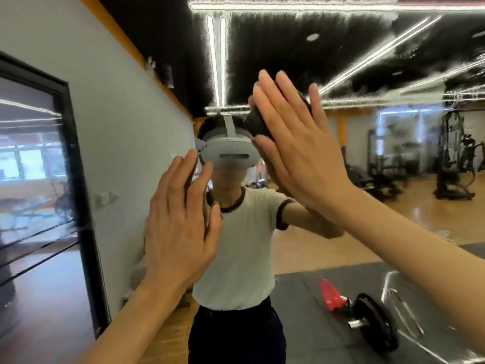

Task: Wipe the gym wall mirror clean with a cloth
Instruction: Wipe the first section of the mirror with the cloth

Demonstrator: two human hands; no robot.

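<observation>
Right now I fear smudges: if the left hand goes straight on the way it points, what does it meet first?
Probably the wall mirror's glass; the open left hand looks bare, though contact is unclear.

Head camera faces the mirror (341, 232) straight on, close up

Two hands, one cloth (258, 124), one mirror (367, 153), one weight plate (375, 321)

At the left of the frame you have a black-framed window (39, 179) set in a pale grey wall (118, 114). Low right, a black weight plate (375, 321) lies on a dark floor mat (301, 298) beside a red object (329, 295). At the right edge, gym machines (451, 164) stand on a wooden floor (341, 227). Light strips (216, 61) cross the black ceiling.
</observation>
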